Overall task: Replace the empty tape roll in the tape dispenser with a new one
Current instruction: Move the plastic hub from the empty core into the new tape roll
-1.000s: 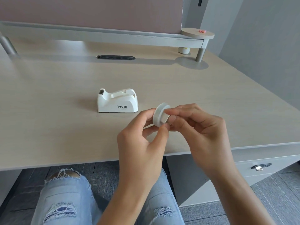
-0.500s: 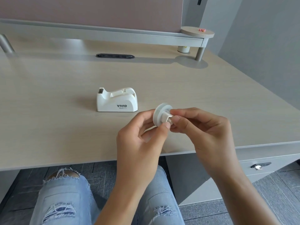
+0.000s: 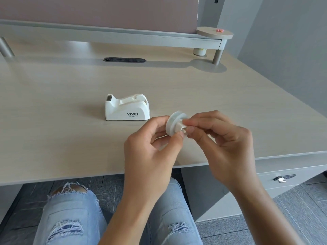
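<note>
A white tape dispenser (image 3: 127,107) marked VIVID stands on the desk (image 3: 70,96), its roll cradle showing no roll. In front of it and to the right, above the desk's front edge, my left hand (image 3: 154,149) pinches a white roll (image 3: 174,124) by its rim. My right hand (image 3: 219,140) pinches the small white hub (image 3: 182,127) that sticks out of the roll's centre. Fingers hide the roll's lower half.
A raised shelf (image 3: 123,35) runs along the desk's back, with a round end plate (image 3: 215,32) and a small white cup (image 3: 199,51) under it. A dark cable slot (image 3: 124,59) lies behind the dispenser. A drawer lock (image 3: 283,178) sits at right.
The white hub has slid out of the roll's centre toward my right hand. Both hands stay close together with little other movement.
</note>
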A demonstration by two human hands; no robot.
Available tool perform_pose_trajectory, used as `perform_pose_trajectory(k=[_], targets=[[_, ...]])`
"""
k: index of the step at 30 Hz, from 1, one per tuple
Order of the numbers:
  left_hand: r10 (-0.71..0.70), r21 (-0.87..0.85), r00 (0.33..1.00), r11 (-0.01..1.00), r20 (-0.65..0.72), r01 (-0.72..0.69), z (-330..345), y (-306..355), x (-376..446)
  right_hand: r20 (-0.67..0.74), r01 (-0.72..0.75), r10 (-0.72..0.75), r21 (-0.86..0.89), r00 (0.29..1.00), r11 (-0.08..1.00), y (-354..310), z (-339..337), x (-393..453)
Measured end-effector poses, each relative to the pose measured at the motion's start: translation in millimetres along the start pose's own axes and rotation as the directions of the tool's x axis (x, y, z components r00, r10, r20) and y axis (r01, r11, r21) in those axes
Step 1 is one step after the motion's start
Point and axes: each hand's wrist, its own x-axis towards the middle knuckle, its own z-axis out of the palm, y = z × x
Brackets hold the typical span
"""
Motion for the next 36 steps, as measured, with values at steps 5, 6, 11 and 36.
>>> perform_pose_trajectory(k=[5,6,11,36], targets=[[0.017,-0.011,1.000,1.000,0.012,-0.017,2.5,2.8,0.5,-0.014,0.014,-0.013,0.054,1.000,0.998,-1.9,-1.4,1.8],[0.016,-0.036,1.000,0.999,0.013,-0.015,3.1,3.8,0.3,-0.021,-0.004,0.006,0.091,1.000,0.996,-3.1,-1.1,2.0],[-0.053,-0.168,0.999,0.984,-0.012,0.050,4.0,6.0,-1.6,-0.070,-0.177,0.207,0.302,0.976,0.937,-7.5,-2.3,5.3],[-0.103,-0.130,0.994,0.987,-0.036,0.098,-8.1,4.2,-4.6,0.102,-0.366,0.354,0.355,0.930,0.860,-16.3,0.3,8.9]])
